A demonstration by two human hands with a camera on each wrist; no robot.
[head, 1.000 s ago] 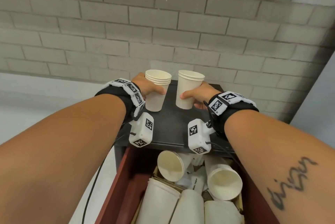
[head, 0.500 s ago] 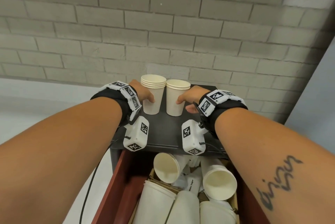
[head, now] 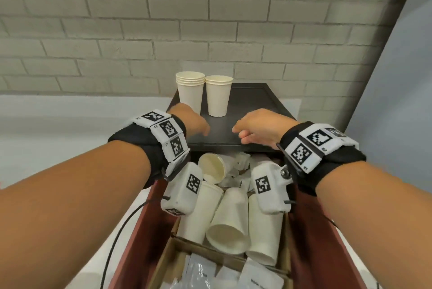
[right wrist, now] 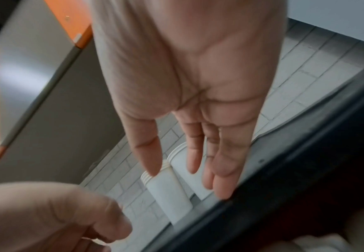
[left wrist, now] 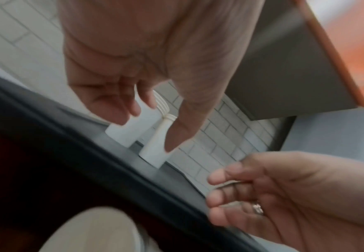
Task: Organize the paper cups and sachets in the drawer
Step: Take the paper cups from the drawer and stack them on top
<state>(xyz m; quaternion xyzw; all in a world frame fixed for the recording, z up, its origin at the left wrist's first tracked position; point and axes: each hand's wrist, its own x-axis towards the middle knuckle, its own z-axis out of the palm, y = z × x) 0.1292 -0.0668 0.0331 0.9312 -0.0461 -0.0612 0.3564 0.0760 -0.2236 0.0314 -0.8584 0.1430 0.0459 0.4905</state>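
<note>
Head view shows two stacks of cream paper cups standing upright on the far end of a dark cabinet top that serves as the counter: the taller left stack shows several nested rims, the right stack fewer, and the two sit just beside each other. Both hands hover over the near part of the counter, apart from the stacks. The left hand has its fingers loosely relaxed and holds nothing; the left wrist view shows the palm bare. The right hand is likewise empty, fingers nearly straight in the right wrist view.

Below, the open reddish-brown drawer holds the rest of the work: loose cream paper cups lying on their sides in a jumble, mouths pointing different ways, inside a brown cardboard tray, with white flat sachets at the near end and what look like crumpled ones at the far end.

By my reading the stacking step is partway along, and the next move calls for reaching down for another tipped cup. These are thin-walled, smooth, tapered and light, so they should nest easily mouth up but would crush under a hard squeeze; the sachets look slippery and flat, better pinched at an edge
</note>
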